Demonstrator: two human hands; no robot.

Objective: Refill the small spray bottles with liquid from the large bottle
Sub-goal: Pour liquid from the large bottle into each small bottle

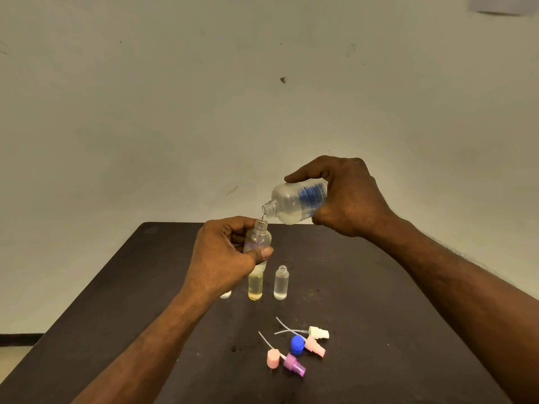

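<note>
My right hand (347, 196) grips the large clear bottle (294, 204) with blue print, tipped with its open mouth down to the left. A thin stream of liquid runs from that mouth into the open neck of a small clear spray bottle (258, 239), which my left hand (224, 258) holds upright above the table. On the table below stand a small bottle with yellow liquid (255, 287), an uncapped clear small bottle (281, 282), and a third small bottle (225, 294) mostly hidden behind my left wrist.
On the dark table (364, 287) near its front lie loose spray tops with dip tubes: a white one (318, 333), two pink ones (315, 346) (273, 358), a purple one (294, 365), plus a blue cap (297, 344). A pale wall stands behind.
</note>
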